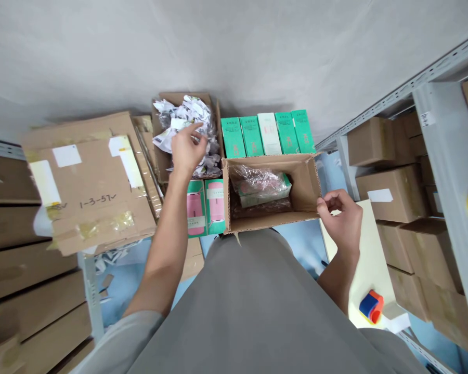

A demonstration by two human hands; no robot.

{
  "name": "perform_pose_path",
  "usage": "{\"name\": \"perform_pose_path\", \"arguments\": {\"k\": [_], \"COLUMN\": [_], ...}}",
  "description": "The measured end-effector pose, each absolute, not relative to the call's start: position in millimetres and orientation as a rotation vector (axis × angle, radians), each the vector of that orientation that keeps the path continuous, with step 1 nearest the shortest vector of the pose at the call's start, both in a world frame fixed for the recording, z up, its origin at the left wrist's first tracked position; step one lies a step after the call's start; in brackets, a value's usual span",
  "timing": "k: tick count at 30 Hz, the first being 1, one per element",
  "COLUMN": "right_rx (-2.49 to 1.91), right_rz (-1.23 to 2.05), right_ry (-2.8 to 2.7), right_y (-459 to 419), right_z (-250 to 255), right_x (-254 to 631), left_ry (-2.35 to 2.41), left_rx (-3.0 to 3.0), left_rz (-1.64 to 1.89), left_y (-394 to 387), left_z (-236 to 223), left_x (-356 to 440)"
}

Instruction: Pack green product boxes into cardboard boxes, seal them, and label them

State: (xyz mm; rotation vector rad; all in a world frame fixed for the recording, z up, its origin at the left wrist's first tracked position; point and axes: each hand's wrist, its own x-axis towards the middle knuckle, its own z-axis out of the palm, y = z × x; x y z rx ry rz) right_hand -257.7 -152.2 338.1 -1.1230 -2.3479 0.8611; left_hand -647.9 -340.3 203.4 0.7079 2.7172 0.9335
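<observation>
Grey wall across 12 o'clock, faintly mottled, softly lit. At 3 o'clock, metal shelving, stacked cartons. More loaded racking, 8 to 9 o'clock. Pale blue floor toward 7 o'clock. Cream tabletop, 4 o'clock.

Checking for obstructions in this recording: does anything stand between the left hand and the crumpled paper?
Nothing visible does: the left hand is over the crumpled paper, whose cardboard box is open on top.
</observation>
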Motion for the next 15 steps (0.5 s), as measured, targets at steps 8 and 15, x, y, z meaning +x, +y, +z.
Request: {"name": "perform_pose_path", "arguments": {"k": [8,15], "right_rx": [-1.112,-1.111], "right_rz": [0.741,0.616], "right_ry": [-2.502,-2.511], "right_y": [-151,-158], "right_z": [358,366], "right_x": [-260,-274], "left_ry": [2.92,2.869], "left_rx": [0.289,0.446], "left_rz": [0.618,0.641], "left_y": [-366,-373], "left_z": [208,189], "left_x": [-741,-764]}}
